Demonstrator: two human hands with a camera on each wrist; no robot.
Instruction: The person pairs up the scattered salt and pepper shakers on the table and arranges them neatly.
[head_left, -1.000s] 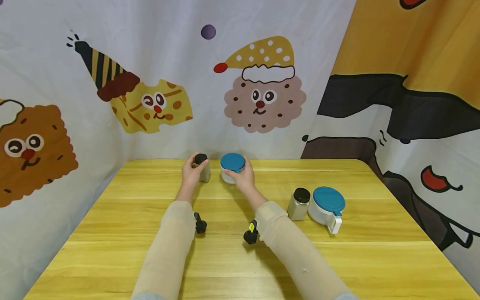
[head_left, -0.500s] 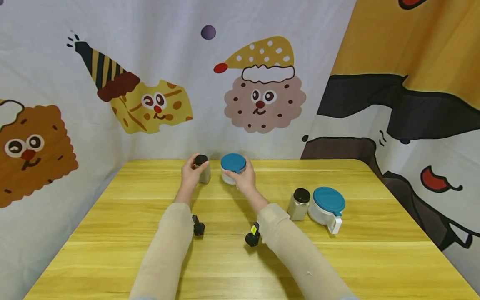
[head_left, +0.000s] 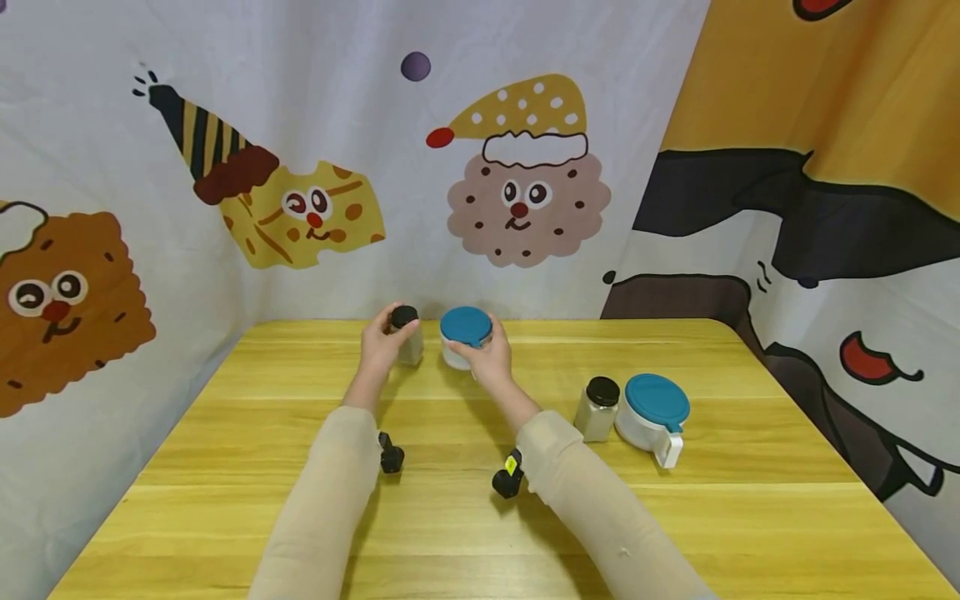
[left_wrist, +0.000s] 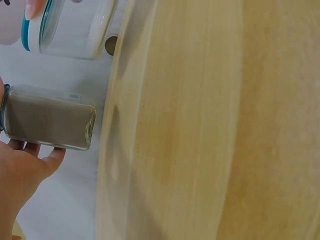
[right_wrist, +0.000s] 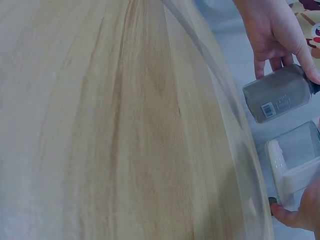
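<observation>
At the far side of the table, my left hand [head_left: 380, 343] grips a squarish clear jar [left_wrist: 50, 119] with a black lid, thumb and fingers around its upper part. Greyish powder fills most of the jar. Just right of it, my right hand [head_left: 491, 357] holds a clear and white container [right_wrist: 295, 155] with a blue lid [head_left: 466, 325], thumb on the near side and fingers behind. The two things stand upright, a small gap between them. In the left wrist view the jar's base is close over the table's far edge.
On the right of the wooden table [head_left: 442, 517] stands a second black-lidded jar [head_left: 597, 412], right beside a second blue-lidded container [head_left: 651, 417] with a white handle. A printed cloth [head_left: 420, 233] hangs behind the table's far edge.
Both wrists have shifted slightly apart, the left to the left and the right to the right. The hands keep their holds, and the jar and container stay almost in place.
</observation>
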